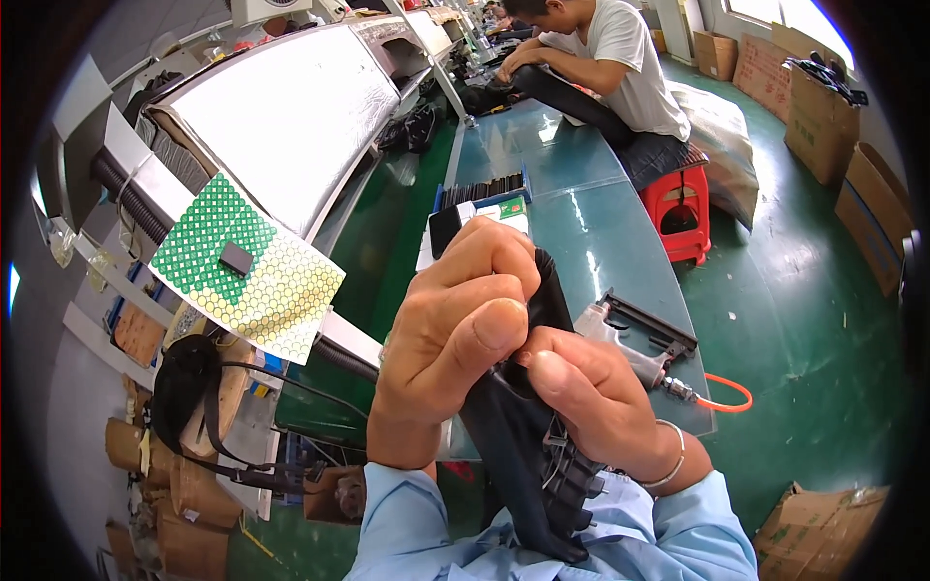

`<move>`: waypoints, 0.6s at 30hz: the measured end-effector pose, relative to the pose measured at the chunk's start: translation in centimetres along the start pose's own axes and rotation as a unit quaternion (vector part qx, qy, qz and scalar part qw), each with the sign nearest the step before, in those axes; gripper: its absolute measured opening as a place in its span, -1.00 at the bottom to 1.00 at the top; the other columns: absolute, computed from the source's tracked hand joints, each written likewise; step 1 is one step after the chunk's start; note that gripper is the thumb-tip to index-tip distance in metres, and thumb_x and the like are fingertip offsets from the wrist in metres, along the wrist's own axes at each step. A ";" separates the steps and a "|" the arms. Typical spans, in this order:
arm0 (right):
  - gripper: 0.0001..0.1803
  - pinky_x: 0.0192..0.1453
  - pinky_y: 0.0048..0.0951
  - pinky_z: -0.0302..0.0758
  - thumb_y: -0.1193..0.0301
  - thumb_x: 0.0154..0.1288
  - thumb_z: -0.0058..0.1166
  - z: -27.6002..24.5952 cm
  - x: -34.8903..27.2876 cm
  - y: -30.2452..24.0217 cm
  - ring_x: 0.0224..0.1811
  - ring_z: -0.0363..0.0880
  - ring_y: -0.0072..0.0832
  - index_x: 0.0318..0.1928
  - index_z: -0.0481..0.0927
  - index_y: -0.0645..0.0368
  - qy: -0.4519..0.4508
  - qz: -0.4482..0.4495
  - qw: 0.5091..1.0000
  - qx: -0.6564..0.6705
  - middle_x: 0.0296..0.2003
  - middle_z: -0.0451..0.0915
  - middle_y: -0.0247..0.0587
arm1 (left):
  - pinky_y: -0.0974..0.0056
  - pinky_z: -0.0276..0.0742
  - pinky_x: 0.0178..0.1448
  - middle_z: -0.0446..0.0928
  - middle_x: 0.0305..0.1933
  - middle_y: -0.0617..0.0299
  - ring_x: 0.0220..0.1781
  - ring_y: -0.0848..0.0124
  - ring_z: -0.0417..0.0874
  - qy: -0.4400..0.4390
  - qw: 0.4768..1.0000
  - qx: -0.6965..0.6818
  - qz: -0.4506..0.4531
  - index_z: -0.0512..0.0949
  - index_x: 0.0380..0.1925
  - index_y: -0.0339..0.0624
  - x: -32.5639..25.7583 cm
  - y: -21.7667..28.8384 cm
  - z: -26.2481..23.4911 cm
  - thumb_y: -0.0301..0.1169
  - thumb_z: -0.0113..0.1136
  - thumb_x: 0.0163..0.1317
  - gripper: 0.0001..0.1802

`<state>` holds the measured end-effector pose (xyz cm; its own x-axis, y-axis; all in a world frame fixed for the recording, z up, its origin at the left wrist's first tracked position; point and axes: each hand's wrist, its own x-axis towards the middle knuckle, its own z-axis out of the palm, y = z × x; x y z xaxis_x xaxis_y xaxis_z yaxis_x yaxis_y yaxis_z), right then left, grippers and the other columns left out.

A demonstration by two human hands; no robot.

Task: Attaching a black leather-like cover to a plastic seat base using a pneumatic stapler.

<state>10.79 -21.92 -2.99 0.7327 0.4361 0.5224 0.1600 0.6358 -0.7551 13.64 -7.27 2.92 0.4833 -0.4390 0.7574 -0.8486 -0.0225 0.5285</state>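
Note:
A long black part (506, 436) stands tilted against my body, its smooth black covering wrapped over a ribbed plastic frame (565, 484). My left hand (455, 329) is closed on the covering near the upper end, thumb on top. Beside it my right hand (596, 392) pinches the covering's edge between thumb and fingers. The thumbs nearly meet, and the fold between them is mostly hidden. Just right of my hands a pneumatic staple gun (630, 339) lies on the blue-green table (581, 232), with an orange air hose (728, 392) attached.
Beyond my hands sits a blue tray (481, 189) of dark strips. A co-worker (605, 68) bends over a similar black part at the table's far end, near a red stool (675, 213). A patterned sheet (247, 271) hangs at left. Cardboard boxes (823, 121) stand at right.

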 end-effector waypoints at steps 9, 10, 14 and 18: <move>-0.72 -0.57 -0.67 0.10 0.40 0.37 -0.01 -0.6 0.4 1.6 -0.61 0.19 -0.82 -0.51 0.38 0.19 0.079 -0.017 0.997 -0.002 -0.61 0.33 -0.53 | 0.25 0.27 -0.10 0.32 -0.41 0.15 -0.27 0.26 0.34 0.018 1.000 -0.015 -0.009 0.34 -0.67 -0.25 -0.6 -0.4 -0.2 -0.15 -0.06 0.32 -0.54; -0.72 -0.59 -0.66 0.08 0.40 0.36 0.00 -0.6 0.4 1.6 -0.63 0.17 -0.82 -0.52 0.38 0.19 0.072 0.030 0.996 0.039 -0.62 0.32 -0.54 | 0.26 0.27 -0.09 0.32 -0.41 0.15 -0.27 0.27 0.35 0.031 0.999 -0.021 -0.013 0.35 -0.66 -0.24 -0.7 -0.2 -0.2 -0.13 -0.06 0.33 -0.53; -0.74 -0.60 -0.66 0.07 0.39 0.35 -0.01 -0.8 1.2 1.1 -0.63 0.18 -0.83 -0.50 0.38 0.18 0.057 0.099 0.993 0.016 -0.63 0.30 -0.56 | 0.27 0.27 -0.07 0.32 -0.41 0.17 -0.25 0.28 0.35 0.017 0.999 -0.019 -0.020 0.40 -0.65 -0.23 -0.6 -0.4 -0.4 -0.14 -0.02 0.31 -0.55; -0.79 -0.61 -0.75 0.12 0.38 0.35 -0.02 -1.2 1.7 1.2 -0.65 0.19 -0.83 -0.44 0.46 0.18 0.028 0.097 0.995 0.006 -0.57 0.35 -0.52 | 0.29 0.26 -0.10 0.30 -0.43 0.18 -0.27 0.29 0.32 0.019 1.000 -0.022 0.009 0.43 -0.66 -0.22 -0.7 -0.7 -0.4 -0.15 0.02 0.28 -0.57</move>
<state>13.03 -21.15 -3.50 0.7854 0.5152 0.3432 0.0040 0.5501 -0.8351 14.02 -6.59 2.21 0.4768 -0.4049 0.7802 -0.8471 0.0255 0.5308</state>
